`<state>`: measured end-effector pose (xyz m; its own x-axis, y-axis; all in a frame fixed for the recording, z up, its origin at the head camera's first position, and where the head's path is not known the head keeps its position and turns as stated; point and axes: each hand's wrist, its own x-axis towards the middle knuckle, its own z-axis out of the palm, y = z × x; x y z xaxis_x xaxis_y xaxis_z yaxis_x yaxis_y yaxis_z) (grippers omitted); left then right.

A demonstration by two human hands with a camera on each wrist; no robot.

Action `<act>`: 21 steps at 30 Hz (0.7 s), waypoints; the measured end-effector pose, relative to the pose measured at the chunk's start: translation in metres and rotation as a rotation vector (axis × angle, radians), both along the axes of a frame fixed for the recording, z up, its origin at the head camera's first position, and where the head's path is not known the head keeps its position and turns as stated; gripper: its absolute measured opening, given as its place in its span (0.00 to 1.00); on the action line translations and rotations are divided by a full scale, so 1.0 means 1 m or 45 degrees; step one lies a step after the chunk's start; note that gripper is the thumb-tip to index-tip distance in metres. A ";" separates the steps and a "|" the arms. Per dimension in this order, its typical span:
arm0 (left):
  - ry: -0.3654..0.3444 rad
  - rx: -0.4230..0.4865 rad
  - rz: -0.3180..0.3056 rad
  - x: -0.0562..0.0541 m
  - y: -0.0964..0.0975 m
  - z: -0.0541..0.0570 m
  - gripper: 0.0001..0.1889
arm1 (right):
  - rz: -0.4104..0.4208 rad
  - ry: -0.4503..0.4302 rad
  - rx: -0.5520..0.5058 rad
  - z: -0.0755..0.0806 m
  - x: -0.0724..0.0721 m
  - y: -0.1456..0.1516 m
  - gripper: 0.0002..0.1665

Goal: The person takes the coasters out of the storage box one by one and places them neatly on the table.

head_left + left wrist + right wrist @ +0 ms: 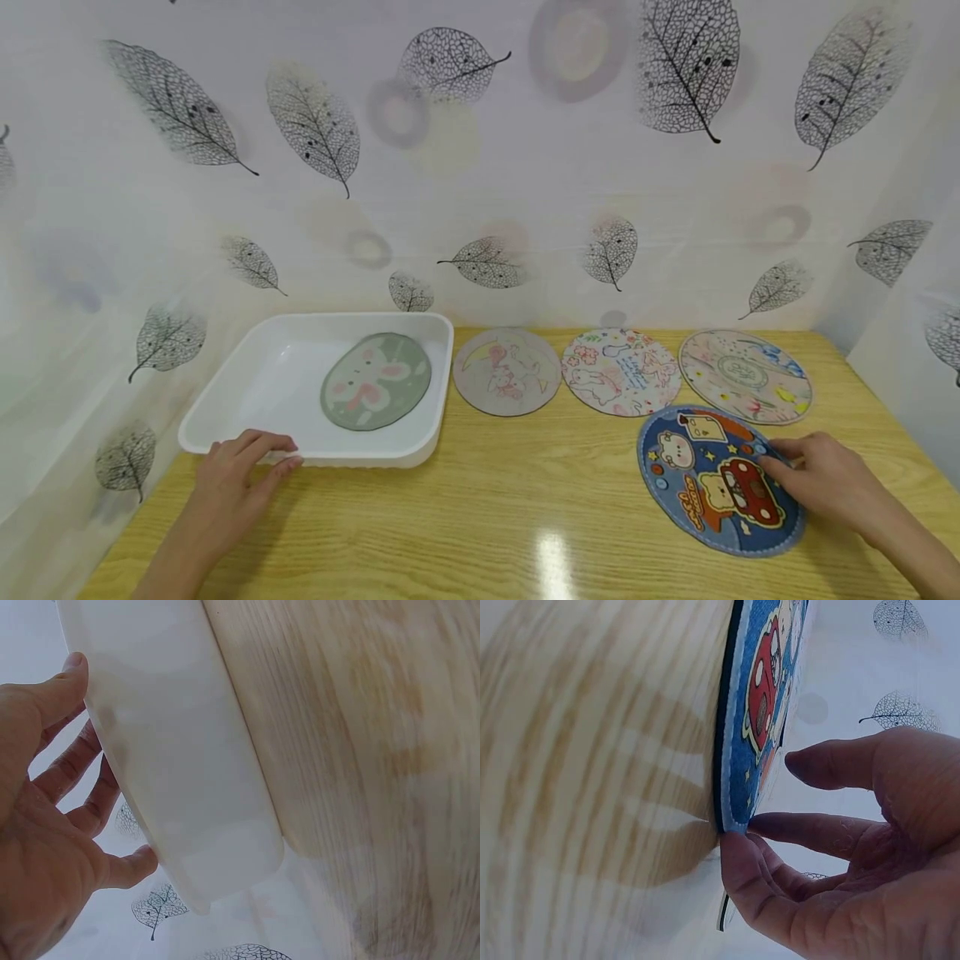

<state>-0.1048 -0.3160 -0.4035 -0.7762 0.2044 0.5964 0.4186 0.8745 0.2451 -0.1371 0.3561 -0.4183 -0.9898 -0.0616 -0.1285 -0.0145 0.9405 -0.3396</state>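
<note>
My left hand (243,483) holds the near rim of a white plastic tray (247,358), toward its left corner. In the left wrist view its fingers spread along the rim of the tray (172,765). Inside the tray, a green round mat (377,382) with a pink-and-white rabbit leans toward the right wall. At the right, my right hand (825,479) grips the right edge of a blue denim-patterned round mat (720,483) with a bear and a red car. Its fingertips are at the mat's dark edge in the right wrist view, with the thumb over the printed side.
Along the back of the wooden table (480,517) lie three more round mats: a pale pink one (507,372), a white floral one (621,372) and a pastel one with flowers (746,377). The blue mat overlaps the pastel one's near edge in view. Behind hangs a leaf-print curtain (480,192).
</note>
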 end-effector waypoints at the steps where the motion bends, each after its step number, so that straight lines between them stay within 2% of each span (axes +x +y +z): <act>1: -0.004 0.005 -0.001 0.000 0.000 0.000 0.16 | 0.001 0.010 0.003 0.000 0.000 0.000 0.27; 13: -0.046 0.047 0.012 0.002 0.000 -0.001 0.15 | 0.026 0.003 0.017 0.002 0.000 -0.002 0.26; 21: -0.066 0.055 0.025 0.003 0.001 0.000 0.15 | 0.126 0.159 0.009 -0.001 0.005 -0.009 0.26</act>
